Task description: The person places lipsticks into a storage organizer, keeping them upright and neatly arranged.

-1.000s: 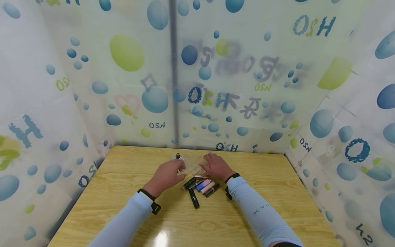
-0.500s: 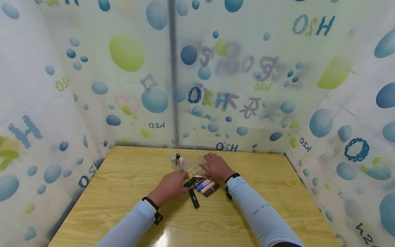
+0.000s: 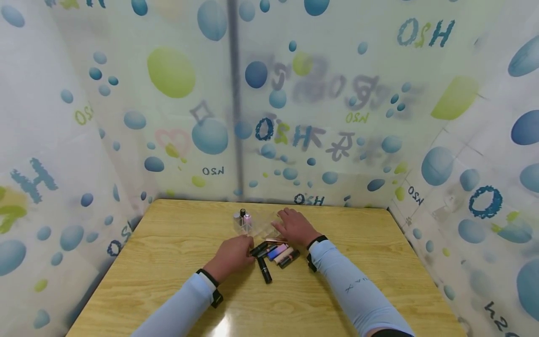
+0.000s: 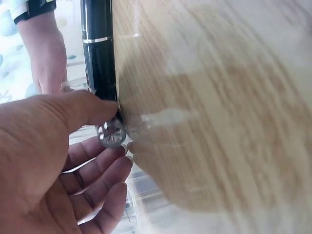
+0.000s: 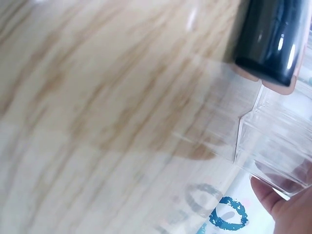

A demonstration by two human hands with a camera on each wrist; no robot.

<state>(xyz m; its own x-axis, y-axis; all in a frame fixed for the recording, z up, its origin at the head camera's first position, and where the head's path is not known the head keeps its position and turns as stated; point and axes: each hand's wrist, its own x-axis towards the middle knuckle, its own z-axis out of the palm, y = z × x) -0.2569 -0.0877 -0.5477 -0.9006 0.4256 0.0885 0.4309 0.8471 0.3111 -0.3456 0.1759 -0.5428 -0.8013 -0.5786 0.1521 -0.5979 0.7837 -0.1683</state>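
Observation:
My left hand pinches the end of a black lipstick tube between thumb and fingers. In the left wrist view this tube has a silver band, and a clear faceted end shows below my thumb. My right hand holds the right side of a clear plastic organizer, its thumb against the outer wall. Small cosmetics stand in the organizer's left part, among them a pink one and a black-capped one. Several lipstick tubes lie in front of it, including a blue-purple one.
A black tube lies apart, nearest me. Beside the pile are a pale pink tube and a black one. The wooden table ends at a patterned curtain behind and on both sides.
My left hand has drawn back from the organizer's left part towards me and down to the end of the tube pile. The right hand stays on the organizer.

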